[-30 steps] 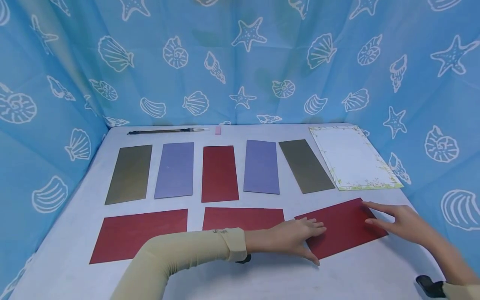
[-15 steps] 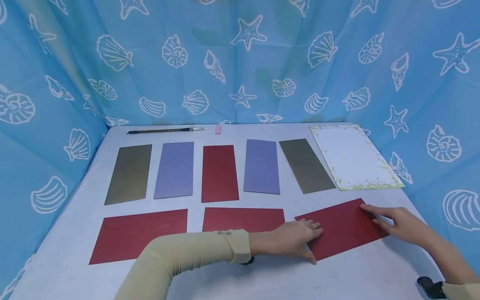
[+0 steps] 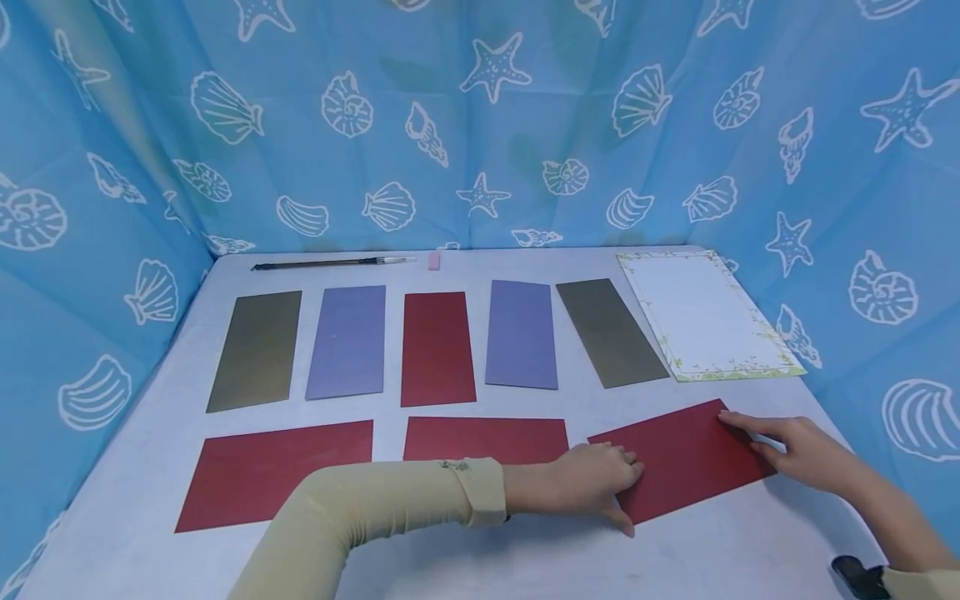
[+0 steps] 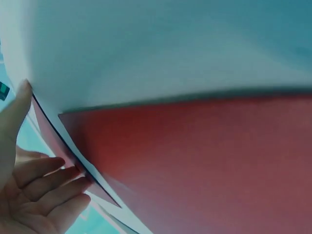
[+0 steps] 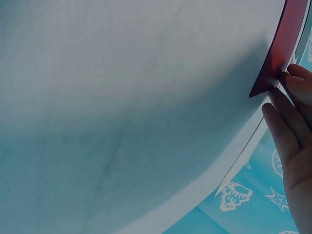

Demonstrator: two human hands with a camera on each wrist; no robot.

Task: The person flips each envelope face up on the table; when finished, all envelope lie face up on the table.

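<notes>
A red rectangular sheet of card (image 3: 693,458) lies slanted at the front right of the table, between both hands. My left hand (image 3: 581,483) rests at its left end, fingers fairly straight on the card and thumb by the near left corner. At the right end, my right hand (image 3: 802,450) touches the edge, index finger at the far corner and thumb lower down. In the right wrist view, the fingertips (image 5: 277,100) meet the card's corner. Two more red cards lie to the left, one at the far left (image 3: 277,471) and a middle one (image 3: 487,437) partly hidden by my left sleeve.
Behind stands a row of upright-laid cards: brown (image 3: 255,350), purple (image 3: 347,342), red (image 3: 437,350), purple (image 3: 522,333) and brown (image 3: 611,333). A floral-bordered white sheet (image 3: 708,317) lies back right. Near the curtain (image 3: 465,125) are a brush (image 3: 330,263) and a pink eraser (image 3: 434,262).
My left hand has drawn back slightly to the left along the card, its fingers covering less of it. The right hand has shifted a little onto the right edge. The card has barely moved.
</notes>
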